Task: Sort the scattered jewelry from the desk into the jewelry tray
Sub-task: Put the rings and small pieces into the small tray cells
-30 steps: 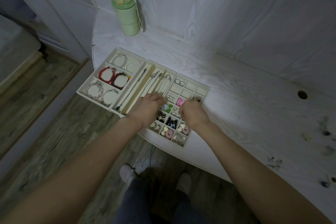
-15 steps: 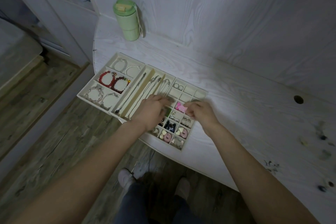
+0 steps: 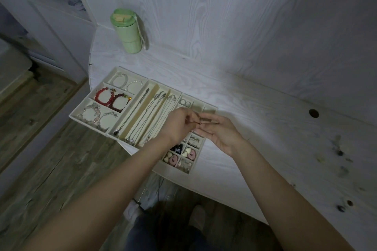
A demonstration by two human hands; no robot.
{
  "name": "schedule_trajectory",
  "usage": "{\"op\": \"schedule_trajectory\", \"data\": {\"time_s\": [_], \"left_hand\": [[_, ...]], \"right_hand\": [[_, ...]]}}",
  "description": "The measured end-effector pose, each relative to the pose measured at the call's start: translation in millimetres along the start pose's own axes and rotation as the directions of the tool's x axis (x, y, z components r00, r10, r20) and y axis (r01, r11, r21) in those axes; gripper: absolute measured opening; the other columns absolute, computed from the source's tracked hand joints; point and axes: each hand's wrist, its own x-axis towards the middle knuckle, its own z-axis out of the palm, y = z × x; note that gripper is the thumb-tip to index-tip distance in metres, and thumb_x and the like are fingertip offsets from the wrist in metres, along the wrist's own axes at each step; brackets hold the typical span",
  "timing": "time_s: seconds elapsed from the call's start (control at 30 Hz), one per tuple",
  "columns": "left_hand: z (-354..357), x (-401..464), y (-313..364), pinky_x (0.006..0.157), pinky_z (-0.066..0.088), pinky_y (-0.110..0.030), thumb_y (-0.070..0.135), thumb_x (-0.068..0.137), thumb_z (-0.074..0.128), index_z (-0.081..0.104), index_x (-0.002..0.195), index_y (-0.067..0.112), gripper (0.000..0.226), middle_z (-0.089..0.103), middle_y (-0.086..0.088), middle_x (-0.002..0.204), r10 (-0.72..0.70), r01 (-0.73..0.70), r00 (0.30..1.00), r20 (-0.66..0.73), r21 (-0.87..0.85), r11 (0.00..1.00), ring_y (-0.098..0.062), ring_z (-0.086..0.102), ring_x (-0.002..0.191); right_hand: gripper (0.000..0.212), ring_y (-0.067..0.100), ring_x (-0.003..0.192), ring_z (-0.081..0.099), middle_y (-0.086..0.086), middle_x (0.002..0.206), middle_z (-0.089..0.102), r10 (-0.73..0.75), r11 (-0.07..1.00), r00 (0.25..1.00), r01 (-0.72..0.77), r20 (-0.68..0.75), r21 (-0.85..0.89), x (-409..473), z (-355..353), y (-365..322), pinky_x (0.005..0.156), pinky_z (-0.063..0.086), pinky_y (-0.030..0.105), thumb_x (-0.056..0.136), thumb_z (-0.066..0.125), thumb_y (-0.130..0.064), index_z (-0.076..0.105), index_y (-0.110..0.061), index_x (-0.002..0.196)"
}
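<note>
No readable text, label, brand or number shows on anything here.

Both forearms are bare to the frame's bottom edge, with no sleeve, watch, ring or bracelet showing on either. The left hand [image 3: 177, 124] and the right hand [image 3: 221, 135] are bare too; the fingers [image 3: 206, 121] carry no visible ornament, though blur hides fine detail. At about 6 o'clock, dark blue-grey trousers [image 3: 142, 230] show, and below them pale shoes or slippers [image 3: 199, 217] on the floor.
</note>
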Motion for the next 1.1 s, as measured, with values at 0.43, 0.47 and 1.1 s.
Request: {"op": "schedule_trajectory", "data": {"time_s": [0.43, 0.47, 1.1], "left_hand": [[5, 20, 0, 0.082, 0.052, -0.029, 0.008, 0.082, 0.069, 0.061, 0.071, 0.021, 0.018, 0.067, -0.001, 0.076, -0.126, 0.140, 0.978, 0.168, -0.072, 0.988, -0.011, 0.063, 0.072], [5, 22, 0, 0.082, 0.051, -0.029, 0.009, 0.082, 0.069, 0.061, 0.071, 0.022, 0.019, 0.067, 0.000, 0.075, -0.135, 0.150, 0.976, 0.170, -0.078, 0.986, -0.011, 0.063, 0.072], [22, 72, 0, 0.082, 0.050, -0.030, 0.011, 0.084, 0.066, 0.067, 0.083, 0.009, 0.002, 0.069, -0.006, 0.088, -0.153, 0.127, 0.979, 0.133, 0.187, 0.974, -0.021, 0.064, 0.087]], "right_hand": [[0.011, 0.009, 0.054, 0.060, 0.009, 0.069, 0.063, -0.051, 0.919, 0.992, 0.001, -0.118, -0.394, 5, -22, -4, 0.056, 0.051, 0.015, 0.077, 0.072, 0.005, 0.067, -0.005, 0.077], [0.011, 0.008, 0.053, 0.059, 0.009, 0.067, 0.062, -0.044, 0.917, 0.992, -0.008, -0.122, -0.398, 7, -23, -5, 0.056, 0.051, 0.015, 0.077, 0.072, 0.004, 0.067, -0.006, 0.076], [0.015, 0.017, 0.087, 0.066, -0.001, 0.089, 0.072, -0.288, 0.414, 0.939, -0.056, -0.190, -0.908, 60, -26, -7, 0.077, 0.055, 0.033, 0.084, 0.067, -0.009, 0.073, -0.020, 0.077]]}}
